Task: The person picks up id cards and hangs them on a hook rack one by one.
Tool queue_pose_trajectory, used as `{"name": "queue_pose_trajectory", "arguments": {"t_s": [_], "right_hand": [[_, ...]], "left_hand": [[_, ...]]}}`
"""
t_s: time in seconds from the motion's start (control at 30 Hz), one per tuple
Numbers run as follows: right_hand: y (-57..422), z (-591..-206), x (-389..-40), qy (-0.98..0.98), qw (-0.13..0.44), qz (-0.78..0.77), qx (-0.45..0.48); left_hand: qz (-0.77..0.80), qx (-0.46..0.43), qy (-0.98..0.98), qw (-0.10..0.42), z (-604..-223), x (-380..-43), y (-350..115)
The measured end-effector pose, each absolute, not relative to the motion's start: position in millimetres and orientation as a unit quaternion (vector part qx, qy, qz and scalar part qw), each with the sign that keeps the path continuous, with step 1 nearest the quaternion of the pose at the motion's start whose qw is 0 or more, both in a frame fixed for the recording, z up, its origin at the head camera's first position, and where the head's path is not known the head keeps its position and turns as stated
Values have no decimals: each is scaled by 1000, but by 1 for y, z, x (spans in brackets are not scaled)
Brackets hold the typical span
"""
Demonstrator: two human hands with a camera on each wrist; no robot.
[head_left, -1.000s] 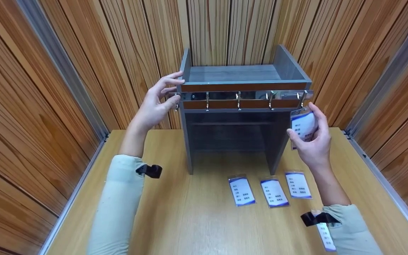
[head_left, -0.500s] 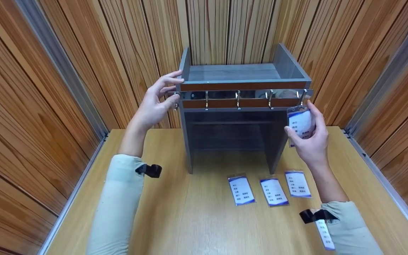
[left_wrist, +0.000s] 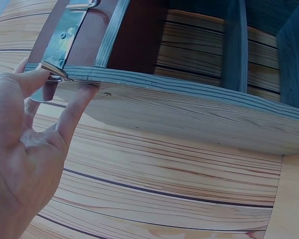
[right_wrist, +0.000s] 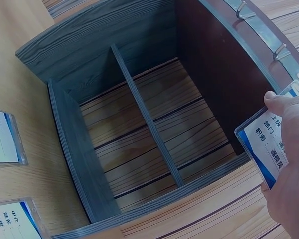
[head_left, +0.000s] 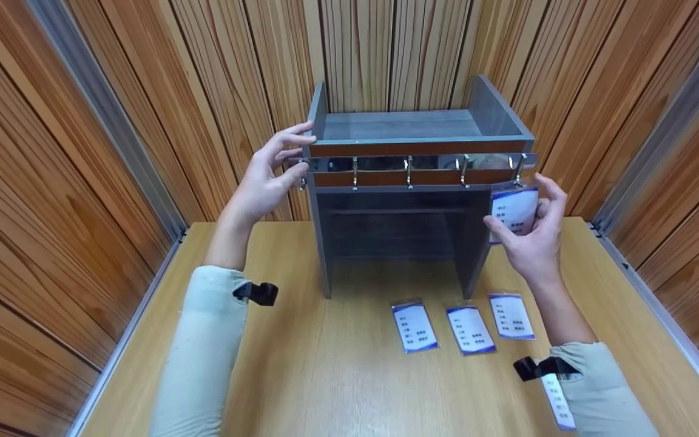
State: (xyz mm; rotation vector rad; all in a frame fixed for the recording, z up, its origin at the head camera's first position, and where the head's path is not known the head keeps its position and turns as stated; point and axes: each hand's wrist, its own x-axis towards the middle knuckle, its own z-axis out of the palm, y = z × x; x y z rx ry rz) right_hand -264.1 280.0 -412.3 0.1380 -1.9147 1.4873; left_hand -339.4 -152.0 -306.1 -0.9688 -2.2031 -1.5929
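Note:
In the head view, my right hand [head_left: 537,233] pinches a plastic-sleeved name badge [head_left: 514,209] between the thumb in front and fingers behind. The badge's top edge is at the lower end of the rightmost hook [head_left: 519,170]; whether the hook passes through its slot I cannot tell. My left hand [head_left: 270,176] grips the left front edge of a grey wooden shelf [head_left: 319,243]. In the left wrist view, the thumb is on the end hook [left_wrist: 55,70] of the metal hook rail [left_wrist: 65,37], and a fingertip touches the shelf's side panel [left_wrist: 154,107].
On the wooden table [head_left: 325,376] in front of the shelf lie three badges: a left one [head_left: 414,328], a middle one [head_left: 471,331] and a right one [head_left: 511,317]. Another badge [head_left: 559,403] lies partly under my right sleeve. Wood-panelled walls [head_left: 252,73] enclose the table.
My right hand has moved slightly left with the badge, whose top edge now stands at the rightmost hook and looks straighter. The right index finger has lifted a little. My left hand stays put.

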Motion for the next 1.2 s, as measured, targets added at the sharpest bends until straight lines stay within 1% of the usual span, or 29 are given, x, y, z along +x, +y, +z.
{"name": "queue_pose_trajectory", "arguments": {"t_s": [0.33, 0.77, 1.2], "right_hand": [[281, -414, -263, -722, 356, 590, 67], [290, -425, -258, -737, 348, 578, 37], [304, -440, -249, -745, 342, 572, 30]], "left_hand": [[-555, -332, -753, 121, -306, -339, -151], [-552, -330, -756, 121, -303, -336, -152], [-555, -331, -754, 119, -305, -339, -150]]}}
